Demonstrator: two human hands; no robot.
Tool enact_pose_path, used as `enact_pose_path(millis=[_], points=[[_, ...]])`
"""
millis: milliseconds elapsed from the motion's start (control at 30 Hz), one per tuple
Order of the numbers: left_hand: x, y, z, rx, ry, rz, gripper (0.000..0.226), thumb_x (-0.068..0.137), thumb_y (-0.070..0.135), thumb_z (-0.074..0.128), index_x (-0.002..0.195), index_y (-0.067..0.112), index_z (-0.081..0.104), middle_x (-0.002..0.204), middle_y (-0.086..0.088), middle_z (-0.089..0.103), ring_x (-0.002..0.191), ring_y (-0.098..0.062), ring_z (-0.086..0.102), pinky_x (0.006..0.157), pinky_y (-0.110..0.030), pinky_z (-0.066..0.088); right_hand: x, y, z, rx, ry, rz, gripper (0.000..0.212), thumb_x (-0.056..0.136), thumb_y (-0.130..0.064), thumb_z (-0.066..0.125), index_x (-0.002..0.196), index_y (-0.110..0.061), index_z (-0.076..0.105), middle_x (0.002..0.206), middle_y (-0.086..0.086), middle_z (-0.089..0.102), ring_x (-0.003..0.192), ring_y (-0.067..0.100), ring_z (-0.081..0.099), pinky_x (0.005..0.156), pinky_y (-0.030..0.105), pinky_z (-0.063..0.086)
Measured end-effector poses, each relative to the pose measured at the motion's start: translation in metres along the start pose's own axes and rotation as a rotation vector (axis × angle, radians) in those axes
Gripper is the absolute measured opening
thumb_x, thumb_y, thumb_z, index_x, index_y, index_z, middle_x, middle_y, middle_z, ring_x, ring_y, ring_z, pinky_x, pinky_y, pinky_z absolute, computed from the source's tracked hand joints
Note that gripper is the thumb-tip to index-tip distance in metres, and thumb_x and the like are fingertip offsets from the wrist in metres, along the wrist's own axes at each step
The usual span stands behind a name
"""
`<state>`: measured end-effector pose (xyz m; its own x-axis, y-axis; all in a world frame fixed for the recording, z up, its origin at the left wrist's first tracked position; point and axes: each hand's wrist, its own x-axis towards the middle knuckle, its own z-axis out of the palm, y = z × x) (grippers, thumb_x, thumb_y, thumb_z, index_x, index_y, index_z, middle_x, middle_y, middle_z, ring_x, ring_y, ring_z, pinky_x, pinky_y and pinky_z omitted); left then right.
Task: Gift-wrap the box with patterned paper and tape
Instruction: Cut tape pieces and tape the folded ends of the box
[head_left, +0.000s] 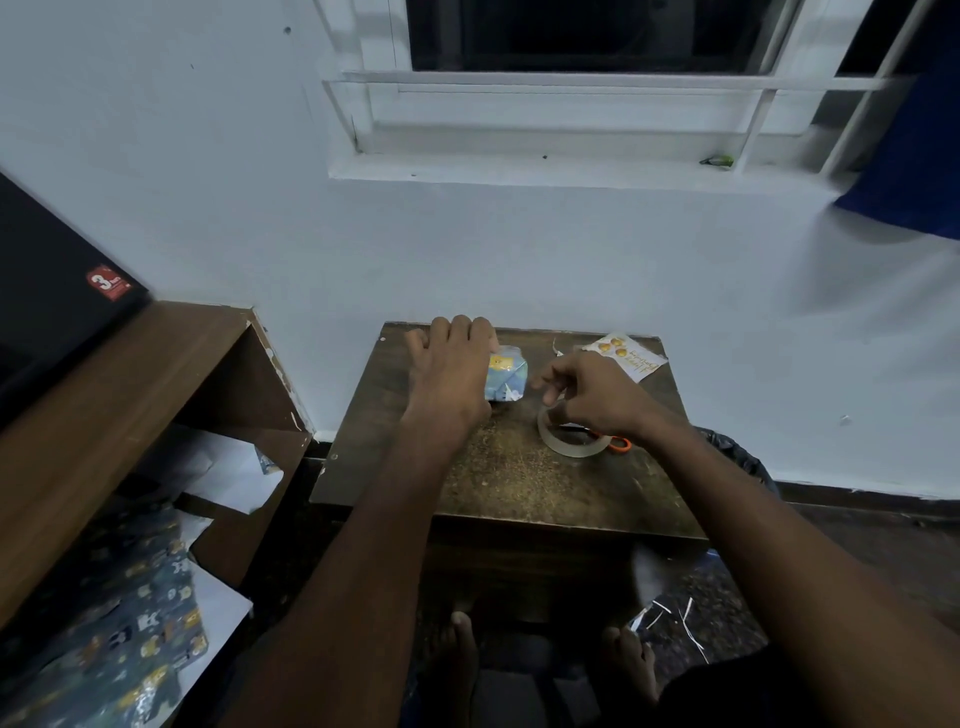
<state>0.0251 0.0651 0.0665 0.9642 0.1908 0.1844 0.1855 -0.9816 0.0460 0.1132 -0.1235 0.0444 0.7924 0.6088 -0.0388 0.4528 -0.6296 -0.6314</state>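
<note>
Dark table (498, 483), left hand (452, 364) pressing wrapped box (506, 378)

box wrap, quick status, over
Left hand flat on wrapped box. Right hand pinching at tape roll. Scissors behind roll, nothing blocking.
</note>
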Motion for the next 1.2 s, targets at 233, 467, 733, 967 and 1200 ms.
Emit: enact_pose_path(millis=[233, 467, 733, 967, 1200], points=[[-0.005, 0.003, 0.013, 0.082, -0.26, 0.042, 0.116, 0.066, 0.043, 0.097, 0.156, 0.029, 0.026, 0.156, -0.004, 0.031, 0.144, -0.028, 0.028, 0.112, -0.046, 0.028, -0.005, -0.005, -0.001, -0.358, -0.224, -0.018, 0.04, 0.069, -0.024, 0.094, 0.101, -0.021, 0.072, 0.098, -0.006, 0.073, 0.091, 0.013, 0.065, 0.072, 0.028, 0.045], [-0.001, 0.006, 0.019, -0.196, -0.373, 0.073, 0.111, 0.074, 0.06, 0.087, 0.162, 0.034, 0.025, 0.167, -0.004, 0.021, 0.156, -0.029, 0.015, 0.124, -0.054, 0.017, -0.007, 0.004, 0.001, -0.443, -0.202, 0.022, 0.041, 0.07, -0.009, 0.088, 0.103, -0.025, 0.071, 0.098, -0.01, 0.063, 0.095, 0.017, 0.061, 0.072, 0.027, 0.045], [0.009, 0.02, 0.02, -0.79, -0.047, 0.133, 0.022, 0.103, 0.021, 0.065, 0.123, 0.021, 0.074, 0.125, 0.002, 0.065, 0.107, -0.01, 0.06, 0.092, -0.023, 0.046, -0.026, 0.019, -0.043, 0.348, -0.07, 0.061, 0.025, 0.085, 0.012, 0.074, 0.094, -0.01, 0.08, 0.073, -0.005, 0.072, 0.065, 0.003, 0.062, 0.065, 0.018, 0.049], [0.007, 0.03, 0.017, -1.025, -0.04, 0.104, 0.018, 0.103, 0.025, 0.067, 0.112, 0.021, 0.082, 0.099, 0.014, 0.078, 0.089, 0.006, 0.065, 0.075, -0.009, 0.044, -0.028, 0.03, -0.052, 0.572, -0.035, 0.013, 0.028, 0.089, 0.008, 0.074, 0.101, -0.015, 0.083, 0.082, 0.0, 0.069, 0.08, 0.013, 0.06, 0.073, 0.025, 0.053], [0.008, 0.037, 0.022, -1.147, -0.011, 0.111, 0.015, 0.099, 0.025, 0.074, 0.11, 0.02, 0.082, 0.103, 0.008, 0.08, 0.1, -0.01, 0.074, 0.092, -0.033, 0.06, -0.027, 0.025, -0.052, 0.623, -0.015, -0.02, 0.029, 0.085, 0.007, 0.079, 0.111, -0.004, 0.074, 0.087, 0.011, 0.07, 0.077, 0.014, 0.067, 0.064, 0.022, 0.054]])
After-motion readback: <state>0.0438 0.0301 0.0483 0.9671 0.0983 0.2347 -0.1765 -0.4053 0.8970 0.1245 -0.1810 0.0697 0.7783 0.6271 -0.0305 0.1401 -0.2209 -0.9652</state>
